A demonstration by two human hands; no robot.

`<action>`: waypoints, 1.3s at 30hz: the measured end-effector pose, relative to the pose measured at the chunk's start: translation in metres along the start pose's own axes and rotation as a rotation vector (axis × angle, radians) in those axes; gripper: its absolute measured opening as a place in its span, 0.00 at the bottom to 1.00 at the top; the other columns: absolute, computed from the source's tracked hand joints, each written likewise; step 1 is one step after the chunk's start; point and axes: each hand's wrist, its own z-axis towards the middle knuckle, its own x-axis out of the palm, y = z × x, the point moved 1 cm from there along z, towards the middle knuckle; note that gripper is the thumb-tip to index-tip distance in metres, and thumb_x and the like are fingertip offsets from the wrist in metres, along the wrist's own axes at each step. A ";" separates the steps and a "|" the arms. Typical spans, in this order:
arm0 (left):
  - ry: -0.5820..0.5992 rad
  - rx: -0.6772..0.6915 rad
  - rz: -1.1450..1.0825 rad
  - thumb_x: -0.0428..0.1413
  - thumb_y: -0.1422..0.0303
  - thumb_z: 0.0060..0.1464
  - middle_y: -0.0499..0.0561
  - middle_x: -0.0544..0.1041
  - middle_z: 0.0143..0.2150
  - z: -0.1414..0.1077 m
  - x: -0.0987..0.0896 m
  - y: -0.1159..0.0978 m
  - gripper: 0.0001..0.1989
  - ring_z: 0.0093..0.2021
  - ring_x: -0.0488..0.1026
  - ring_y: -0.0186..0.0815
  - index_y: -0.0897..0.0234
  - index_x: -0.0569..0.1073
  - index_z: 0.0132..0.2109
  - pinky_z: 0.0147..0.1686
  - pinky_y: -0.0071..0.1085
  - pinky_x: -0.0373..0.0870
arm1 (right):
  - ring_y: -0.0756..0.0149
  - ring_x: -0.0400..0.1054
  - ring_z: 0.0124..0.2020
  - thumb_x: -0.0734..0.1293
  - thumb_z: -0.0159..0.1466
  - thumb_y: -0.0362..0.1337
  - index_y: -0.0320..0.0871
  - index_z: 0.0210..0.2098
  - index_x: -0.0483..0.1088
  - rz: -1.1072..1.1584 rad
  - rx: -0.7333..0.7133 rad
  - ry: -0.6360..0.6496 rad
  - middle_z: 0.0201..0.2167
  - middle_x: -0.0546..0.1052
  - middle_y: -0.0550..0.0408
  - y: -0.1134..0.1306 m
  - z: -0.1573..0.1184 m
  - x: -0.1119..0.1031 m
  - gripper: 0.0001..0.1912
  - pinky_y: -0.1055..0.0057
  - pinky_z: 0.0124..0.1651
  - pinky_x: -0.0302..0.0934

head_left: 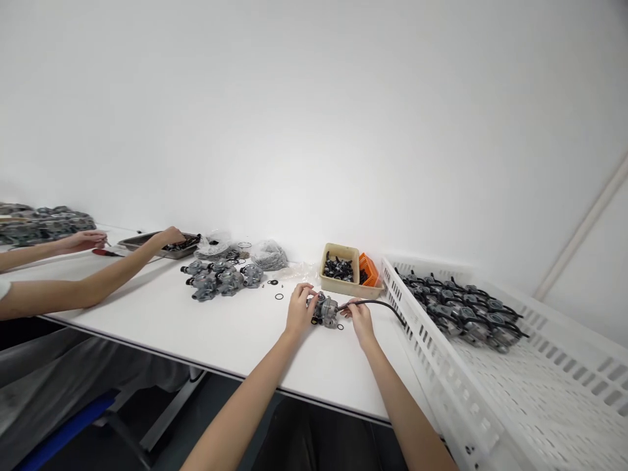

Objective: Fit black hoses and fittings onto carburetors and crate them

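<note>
A grey metal carburetor [326,310] rests on the white table in front of me. My left hand [299,307] grips it from its left side, fingers curled over the body. On its right side, my right hand [359,315] pinches a thin black hose [383,303] near the end that meets the carburetor; whether that end is pushed on, I cannot tell. The hose's free end curves right toward the white crate. A small black O-ring [340,327] lies beside the carburetor's lower right edge.
Right of me stands a white slotted crate [441,379] holding several carburetors with hoses [466,311]. Behind my hands is a beige bin [338,286] of black parts beside an orange basket [369,269]. More carburetors [220,278] sit left. A co-worker's arms [98,284] reach toward a metal tray [142,244].
</note>
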 end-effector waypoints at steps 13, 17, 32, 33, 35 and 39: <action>-0.062 -0.157 0.140 0.55 0.61 0.61 0.51 0.75 0.39 -0.015 -0.016 0.019 0.12 0.39 0.74 0.34 0.68 0.73 0.41 0.41 0.37 0.73 | 0.66 0.62 0.15 0.62 0.54 0.47 0.43 0.38 0.66 -0.230 -0.032 -0.213 0.11 0.67 0.64 0.000 -0.045 -0.018 0.17 0.73 0.20 0.55; -0.061 -0.202 0.187 0.54 0.61 0.61 0.51 0.75 0.38 -0.021 -0.021 0.019 0.13 0.38 0.73 0.34 0.68 0.73 0.42 0.41 0.37 0.73 | 0.65 0.61 0.14 0.61 0.56 0.47 0.38 0.44 0.68 -0.307 0.001 -0.233 0.10 0.64 0.64 0.009 -0.062 -0.021 0.22 0.72 0.19 0.52; -0.032 -0.007 0.136 0.52 0.64 0.63 0.58 0.69 0.58 -0.020 -0.026 0.000 0.18 0.58 0.67 0.45 0.66 0.67 0.57 0.57 0.50 0.65 | 0.62 0.66 0.20 0.65 0.54 0.44 0.46 0.32 0.74 -0.467 -0.063 -0.046 0.17 0.72 0.59 0.022 -0.080 -0.010 0.10 0.72 0.24 0.55; -0.036 0.000 0.139 0.51 0.64 0.63 0.59 0.68 0.59 -0.020 -0.026 -0.001 0.19 0.60 0.65 0.46 0.66 0.66 0.58 0.58 0.51 0.63 | 0.62 0.66 0.21 0.66 0.54 0.43 0.47 0.30 0.74 -0.471 -0.070 -0.041 0.17 0.73 0.59 0.022 -0.081 -0.010 0.08 0.72 0.24 0.55; -0.039 0.010 0.150 0.50 0.65 0.63 0.60 0.64 0.63 -0.020 -0.027 -0.004 0.21 0.63 0.62 0.47 0.66 0.64 0.60 0.60 0.52 0.61 | 0.62 0.67 0.22 0.67 0.53 0.43 0.48 0.28 0.74 -0.471 -0.079 -0.043 0.18 0.73 0.59 0.024 -0.082 -0.009 0.07 0.72 0.25 0.54; -0.033 0.022 0.179 0.47 0.66 0.63 0.61 0.60 0.67 -0.019 -0.029 -0.007 0.22 0.65 0.59 0.48 0.65 0.61 0.62 0.62 0.49 0.57 | 0.63 0.67 0.22 0.66 0.55 0.45 0.46 0.27 0.73 -0.449 -0.078 -0.090 0.18 0.73 0.59 0.026 -0.077 -0.012 0.09 0.72 0.25 0.54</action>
